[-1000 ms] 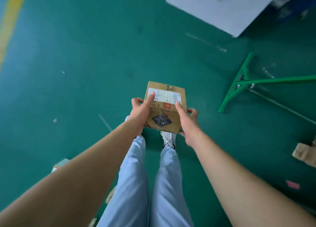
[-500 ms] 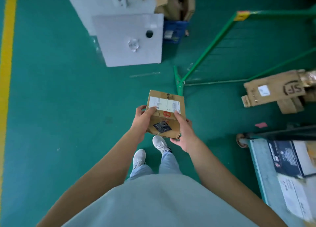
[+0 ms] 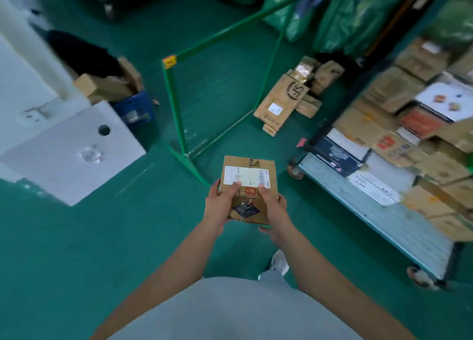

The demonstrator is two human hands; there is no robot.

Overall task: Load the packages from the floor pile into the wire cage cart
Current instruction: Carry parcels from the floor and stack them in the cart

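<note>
Both hands, left hand (image 3: pixel 222 203) and right hand (image 3: pixel 273 206), grip small cardboard package (image 3: pixel 249 186) by its sides; cart (image 3: pixel 384 217) right of them looks stacked, so package could slide off.

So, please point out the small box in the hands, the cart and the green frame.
small box (image 3: pixel 245 177): head view, white label.
cart (image 3: pixel 384 219): head view, bare deck.
green frame (image 3: pixel 174 104): head view, left upright bar.
</note>
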